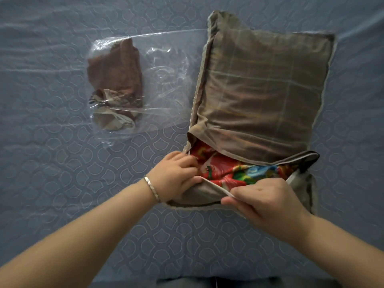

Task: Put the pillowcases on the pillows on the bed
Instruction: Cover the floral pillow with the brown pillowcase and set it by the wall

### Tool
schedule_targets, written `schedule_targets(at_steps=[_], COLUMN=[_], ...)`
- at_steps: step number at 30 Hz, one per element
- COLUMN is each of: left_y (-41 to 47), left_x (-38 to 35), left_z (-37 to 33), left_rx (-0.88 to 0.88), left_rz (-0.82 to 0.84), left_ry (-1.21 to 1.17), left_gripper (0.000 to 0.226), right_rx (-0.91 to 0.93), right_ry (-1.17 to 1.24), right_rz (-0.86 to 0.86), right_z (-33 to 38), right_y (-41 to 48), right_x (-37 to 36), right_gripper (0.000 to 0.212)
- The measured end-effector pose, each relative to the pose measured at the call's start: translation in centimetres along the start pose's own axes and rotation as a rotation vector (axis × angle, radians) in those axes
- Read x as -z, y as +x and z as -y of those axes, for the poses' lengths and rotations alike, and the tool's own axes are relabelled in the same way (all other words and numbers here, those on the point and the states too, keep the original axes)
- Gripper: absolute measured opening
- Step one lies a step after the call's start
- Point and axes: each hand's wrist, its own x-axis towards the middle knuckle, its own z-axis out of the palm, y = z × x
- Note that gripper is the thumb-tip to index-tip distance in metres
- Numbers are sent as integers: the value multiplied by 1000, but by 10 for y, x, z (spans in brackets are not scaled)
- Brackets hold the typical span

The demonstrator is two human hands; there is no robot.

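A brown plaid pillowcase [259,90] covers most of a pillow lying on the bed at the right. At its near open end the pillow's bright red, green and blue fabric [234,171] shows. My left hand [176,177] grips the case's lower flap at the left corner of the opening, fingers curled into the gap. My right hand [264,202] pinches the pale edge of the same flap [209,189] further right. A second folded brown pillowcase [118,80] lies to the left inside a clear plastic bag [166,80].
The bed is covered by a blue quilted spread [62,163] with a scalloped stitch pattern. A silver bracelet [152,189] circles my left wrist. The bed's near edge runs along the bottom of the view.
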Motion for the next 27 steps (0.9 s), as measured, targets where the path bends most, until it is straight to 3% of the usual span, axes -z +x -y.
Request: schedule_targets(at_steps=[3,6,8,10,11,13,16,17,20,22,25,27], left_y=[6,17,30,46,51,52,38,33,30,31,34,28], left_x=[12,27,31,21,15,-4,-20,-21,-22,-21,-12,-6], left_z=[28,41,37,38,39,41,39,37,39,41,46,51], left_rx=[17,127,379,713,905,1144,1154,1129,1160,1192,1288,1316], left_rz=[153,77,85,251,329,286,-52,-90,-2,-23,-146,-159], left_ry=[-42,-137,-113,-92,-182,-394,-477,-484,-525,-683,-908,-1049], left_gripper=[64,73,77,61,50,33,9,12,42,45,43,44], right_rx=[59,-31,-201,-419,-527,-668,-732,-739,-814,-779,-452,-314], right_ry=[-20,-96,-208,-283,-301,-300,-268,-266,-357,-402,-212,22], right_rz=[7,-13,-10,97,214,381,328,333,406,226,-63,13], right_z=[0,-28,-53,-75,-79,-78,-71,-71,-65,-50,-18,9], right_y=[15,33,43,47,48,45,37,34,36,45,63,81], right_x=[12,22,19,-4,-20,-50,-62,-61,-59,-62,-71,-82], right_gripper=[39,43,51,54,51,45,42,41,35,19,26,22])
